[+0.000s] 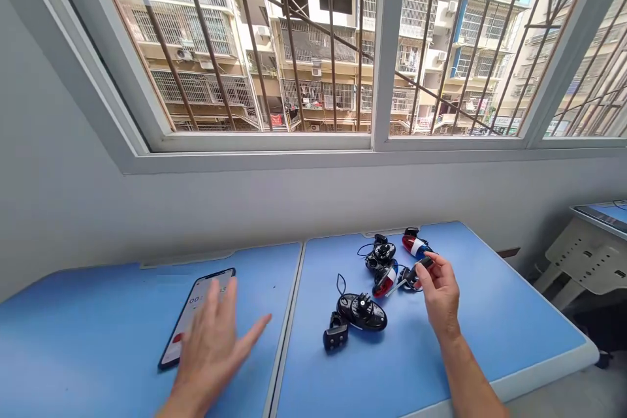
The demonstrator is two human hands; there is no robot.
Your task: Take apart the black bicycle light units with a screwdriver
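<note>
My left hand (pixel 210 353) hovers with spread fingers over a smartphone (pixel 196 313), hiding its lower half; the lit screen shows a timer-like display. My right hand (pixel 438 294) pinches a small black mount (pixel 422 266) with a thin pale strip near its end. Just past that hand lie a red, white and blue bicycle light (pixel 416 245) and a second red-and-white light (pixel 385 281). A black bike-light body (pixel 381 253) trails thin cable. Nearer me sit a black oval light unit (pixel 360 312) and a black bracket (pixel 336 334).
Two blue desks (pixel 480 326) stand side by side, with a pale seam (pixel 289 313) between them. A grey wall and barred window rise behind them. A pale plastic desk (pixel 588 255) stands off to the right.
</note>
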